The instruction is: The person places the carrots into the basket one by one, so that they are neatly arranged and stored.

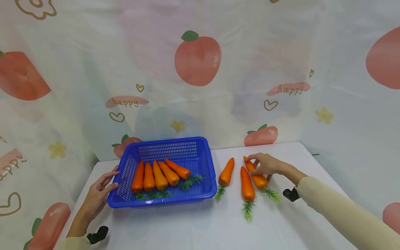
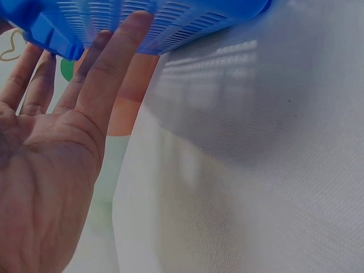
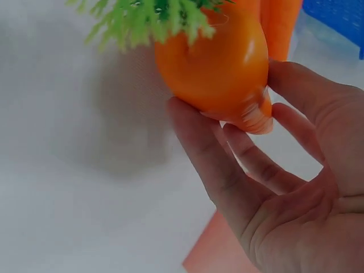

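A blue plastic basket stands on the left of the table with several orange carrots with green tops lying in it. At its left rim is my left hand; the fingers look nearly straight and touch the basket's side. On the right, my right hand holds a carrot between thumb and fingers; its round top end and green leaves show close up in the right wrist view. Two more carrots lie just left of it, a nearer carrot and a farther carrot.
The table has a white cover. Behind and beside it hangs a pale cloth printed with fruit, hearts and the word "happy". The basket's raised walls stand between the loose carrots and those inside.
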`<state>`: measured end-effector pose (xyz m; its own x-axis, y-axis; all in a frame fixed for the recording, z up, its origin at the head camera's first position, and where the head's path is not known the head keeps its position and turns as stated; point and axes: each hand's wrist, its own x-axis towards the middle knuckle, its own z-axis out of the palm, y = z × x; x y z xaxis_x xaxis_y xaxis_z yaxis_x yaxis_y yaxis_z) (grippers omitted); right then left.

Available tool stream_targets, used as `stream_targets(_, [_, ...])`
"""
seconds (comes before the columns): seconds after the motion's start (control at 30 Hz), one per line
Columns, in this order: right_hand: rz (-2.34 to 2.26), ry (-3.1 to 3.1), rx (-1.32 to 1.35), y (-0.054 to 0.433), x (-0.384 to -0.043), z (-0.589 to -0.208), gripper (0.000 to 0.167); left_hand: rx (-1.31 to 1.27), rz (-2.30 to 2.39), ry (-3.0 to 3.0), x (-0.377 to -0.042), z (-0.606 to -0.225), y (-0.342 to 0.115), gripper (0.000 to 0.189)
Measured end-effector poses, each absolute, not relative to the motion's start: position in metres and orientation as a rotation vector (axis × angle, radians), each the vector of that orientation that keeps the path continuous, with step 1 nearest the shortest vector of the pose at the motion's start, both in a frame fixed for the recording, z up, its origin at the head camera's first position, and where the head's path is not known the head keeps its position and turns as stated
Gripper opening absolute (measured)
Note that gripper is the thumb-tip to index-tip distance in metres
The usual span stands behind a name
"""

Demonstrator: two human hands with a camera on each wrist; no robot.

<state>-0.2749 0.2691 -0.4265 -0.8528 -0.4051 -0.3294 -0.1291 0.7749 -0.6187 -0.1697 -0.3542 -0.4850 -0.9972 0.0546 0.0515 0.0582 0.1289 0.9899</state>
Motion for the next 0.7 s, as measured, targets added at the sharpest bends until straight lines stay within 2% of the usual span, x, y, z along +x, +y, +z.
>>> stream_targets(0.4, [-0.804, 2.513, -0.662, 0.255, -0.287, -0.363, 0.056, -0.147, -2.083, -2.351, -0.167, -0.481, -0.353, 0.052])
stream_targets(0.7, [-0.824, 2.508, -0.729, 0.212, -0.303, -0.314, 0.054, -0.168, -2.101, -2.34, -0.167, -0.481, -0.354, 0.052])
